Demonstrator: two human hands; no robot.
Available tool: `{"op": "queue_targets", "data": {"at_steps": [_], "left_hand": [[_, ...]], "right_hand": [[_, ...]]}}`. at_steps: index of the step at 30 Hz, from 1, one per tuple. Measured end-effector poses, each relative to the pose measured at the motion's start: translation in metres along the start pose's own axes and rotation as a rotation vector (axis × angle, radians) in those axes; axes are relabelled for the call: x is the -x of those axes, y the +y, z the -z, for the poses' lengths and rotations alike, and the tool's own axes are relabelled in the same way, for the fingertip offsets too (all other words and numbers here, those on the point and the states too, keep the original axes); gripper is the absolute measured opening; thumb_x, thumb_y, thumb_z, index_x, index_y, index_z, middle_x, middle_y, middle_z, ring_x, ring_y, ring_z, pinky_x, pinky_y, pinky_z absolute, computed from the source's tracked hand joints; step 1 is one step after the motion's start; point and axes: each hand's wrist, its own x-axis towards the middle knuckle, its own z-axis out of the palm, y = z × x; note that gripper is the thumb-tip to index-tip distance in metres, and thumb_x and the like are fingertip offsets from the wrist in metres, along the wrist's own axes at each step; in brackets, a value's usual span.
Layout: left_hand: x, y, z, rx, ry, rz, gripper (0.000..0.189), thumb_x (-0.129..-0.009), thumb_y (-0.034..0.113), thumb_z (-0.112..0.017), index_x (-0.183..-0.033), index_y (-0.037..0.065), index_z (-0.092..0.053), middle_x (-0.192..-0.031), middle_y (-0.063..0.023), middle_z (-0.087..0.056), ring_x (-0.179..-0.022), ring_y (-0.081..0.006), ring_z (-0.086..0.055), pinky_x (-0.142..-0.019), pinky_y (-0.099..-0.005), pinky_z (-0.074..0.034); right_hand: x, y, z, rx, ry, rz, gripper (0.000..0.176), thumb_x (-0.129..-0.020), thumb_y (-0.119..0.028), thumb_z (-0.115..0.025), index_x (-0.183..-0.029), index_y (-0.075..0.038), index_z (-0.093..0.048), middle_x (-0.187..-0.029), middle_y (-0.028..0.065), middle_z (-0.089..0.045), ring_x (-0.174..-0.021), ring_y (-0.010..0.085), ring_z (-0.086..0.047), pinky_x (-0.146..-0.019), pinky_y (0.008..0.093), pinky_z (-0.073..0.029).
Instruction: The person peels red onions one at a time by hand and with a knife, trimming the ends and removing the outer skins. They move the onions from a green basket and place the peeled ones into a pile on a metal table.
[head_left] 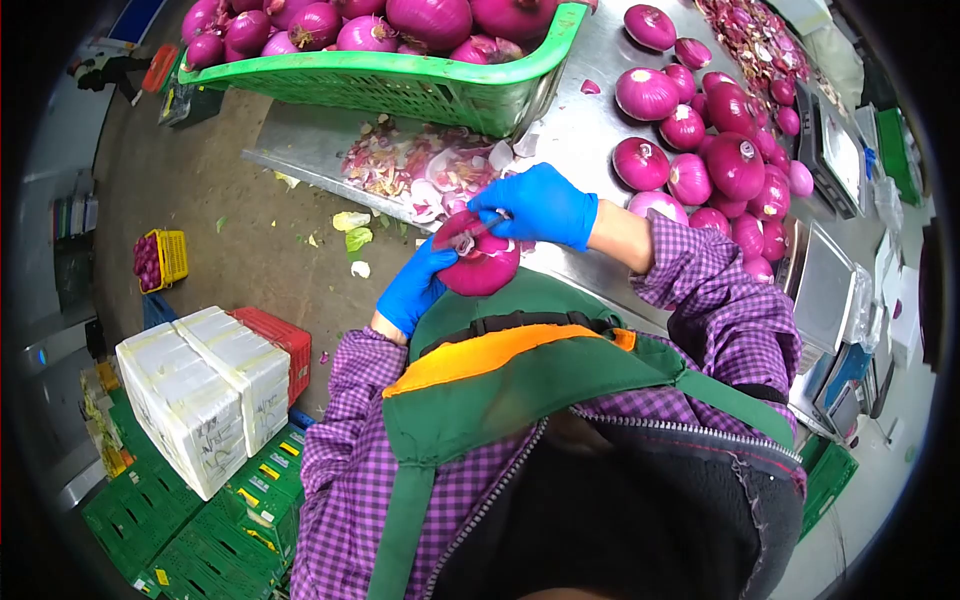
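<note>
A large red onion (478,266) is in my left hand (415,287), its gloved fingers wrapped around the near left side. My right hand (540,208), also in a blue glove, is closed at the onion's top, fingers curled inward. A thin, blurred strip shows between those fingers and the onion; I cannot tell whether it is a blade or skin. Just beyond the hands, onion peelings (425,170) lie heaped at the edge of the metal table (585,130).
A green basket (400,85) full of red onions stands ahead. Several peeled onions (735,165) cover the table's right side, near scales (835,155). More skins (760,40) lie beyond them. White foam boxes (205,390) and green crates (200,540) stand at lower left.
</note>
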Motion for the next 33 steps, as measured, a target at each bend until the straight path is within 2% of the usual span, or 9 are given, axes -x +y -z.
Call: {"op": "queue_targets", "data": {"at_steps": [2, 9, 11, 13, 15, 25, 27, 31, 33], "left_hand": [[-0.001, -0.004, 0.011, -0.007, -0.103, -0.047, 0.069, -0.079, 0.018, -0.067, -0.14, 0.003, -0.038, -0.133, -0.0113, -0.051, -0.123, -0.0222, -0.049, -0.107, -0.0377, -0.039], [-0.004, -0.005, 0.028, -0.208, -0.149, -0.144, 0.078, -0.074, 0.019, -0.071, -0.142, 0.005, -0.035, -0.135, -0.0105, -0.049, -0.124, -0.0224, -0.048, -0.108, -0.0369, -0.038], [-0.002, -0.005, 0.027, -0.181, -0.098, -0.158, 0.081, -0.072, 0.019, -0.073, -0.142, 0.005, -0.035, -0.135, -0.0104, -0.048, -0.125, -0.0223, -0.048, -0.108, -0.0371, -0.038], [-0.003, -0.005, 0.021, -0.117, -0.055, -0.146, 0.082, -0.072, 0.019, -0.074, -0.142, 0.005, -0.035, -0.136, -0.0103, -0.048, -0.125, -0.0222, -0.048, -0.108, -0.0373, -0.038], [-0.003, -0.004, 0.017, -0.052, -0.012, -0.129, 0.082, -0.071, 0.019, -0.074, -0.142, 0.005, -0.034, -0.136, -0.0102, -0.047, -0.125, -0.022, -0.047, -0.108, -0.0374, -0.037], [0.002, 0.0, 0.005, -0.177, -0.05, -0.169, 0.08, -0.072, 0.023, -0.075, -0.139, 0.005, -0.037, -0.132, -0.0098, -0.05, -0.123, -0.0213, -0.049, -0.107, -0.0365, -0.038], [0.002, -0.002, 0.006, -0.221, -0.032, -0.199, 0.079, -0.072, 0.023, -0.075, -0.139, 0.004, -0.038, -0.132, -0.0097, -0.05, -0.123, -0.0215, -0.049, -0.106, -0.0363, -0.038], [0.001, -0.015, 0.024, -0.124, -0.049, -0.238, 0.073, -0.074, 0.019, -0.072, -0.138, 0.003, -0.039, -0.131, -0.0089, -0.051, -0.122, -0.021, -0.05, -0.105, -0.0361, -0.039], [0.005, -0.017, 0.033, -0.154, -0.023, -0.227, 0.069, -0.076, 0.016, -0.068, -0.137, 0.003, -0.039, -0.131, -0.0084, -0.051, -0.122, -0.0214, -0.05, -0.106, -0.0362, -0.039]], "right_hand": [[-0.003, -0.003, -0.001, -0.087, 0.054, -0.219, 0.022, -0.079, -0.03, -0.063, -0.095, -0.015, -0.067, -0.083, 0.0107, -0.066, -0.074, 0.0326, -0.064, -0.065, 0.0429, -0.051], [0.011, 0.018, -0.023, -0.184, 0.198, -0.537, 0.025, -0.082, -0.033, -0.059, -0.094, -0.012, -0.067, -0.081, 0.0153, -0.065, -0.073, 0.0353, -0.063, -0.067, 0.0442, -0.05], [0.015, 0.013, -0.017, -0.357, 0.196, -0.571, 0.028, -0.085, -0.033, -0.062, -0.098, -0.009, -0.067, -0.075, 0.0137, -0.065, -0.065, 0.0283, -0.064, -0.061, 0.0391, -0.051], [0.017, -0.008, 0.005, -0.975, 0.003, -0.781, 0.035, -0.085, -0.033, -0.067, -0.108, -0.006, -0.066, -0.07, 0.0081, -0.063, -0.059, 0.0161, -0.062, -0.053, 0.0305, -0.05], [0.018, -0.011, 0.009, -0.987, -0.087, -0.765, 0.042, -0.086, -0.031, -0.068, -0.118, -0.006, -0.062, -0.07, 0.0042, -0.06, -0.058, 0.0086, -0.059, -0.049, 0.024, -0.048], [0.016, -0.008, 0.005, -0.713, -0.214, -0.549, 0.047, -0.082, -0.028, -0.06, -0.123, -0.007, -0.058, -0.083, 0.0135, -0.067, -0.066, 0.02, -0.065, -0.061, 0.0331, -0.054], [0.018, -0.007, -0.007, -0.28, -0.094, -0.325, 0.055, -0.08, -0.022, -0.06, -0.131, -0.005, -0.051, -0.09, 0.0149, -0.066, -0.07, 0.0208, -0.065, -0.065, 0.0342, -0.053], [0.011, -0.015, -0.008, -0.383, -0.019, -0.578, 0.044, -0.077, -0.027, -0.059, -0.116, -0.007, -0.062, -0.095, 0.0197, -0.067, -0.086, 0.0346, -0.065, -0.08, 0.042, -0.05], [0.014, -0.012, -0.013, -0.703, -0.073, -0.742, 0.04, -0.081, -0.028, -0.059, -0.115, -0.007, -0.063, -0.089, 0.0189, -0.067, -0.081, 0.03, -0.065, -0.076, 0.0393, -0.05]]}}
